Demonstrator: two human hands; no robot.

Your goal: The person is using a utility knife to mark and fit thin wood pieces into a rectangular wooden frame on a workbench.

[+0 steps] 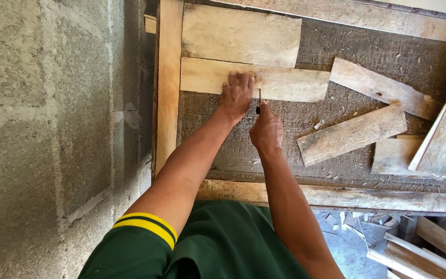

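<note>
Grey block wall runs down one side of a rough, dusty workbench framed by wooden rails. On it lies a pale plank, long, flat, with a ragged right end, set just below a wider board. Left hand presses flat on the plank, fingers spread. Right hand is closed around a thin dark pencil, its tip at the plank's lower edge. Loose weathered offcuts lie nearby.

Grey block wall left; 2 loose planks right.
</note>
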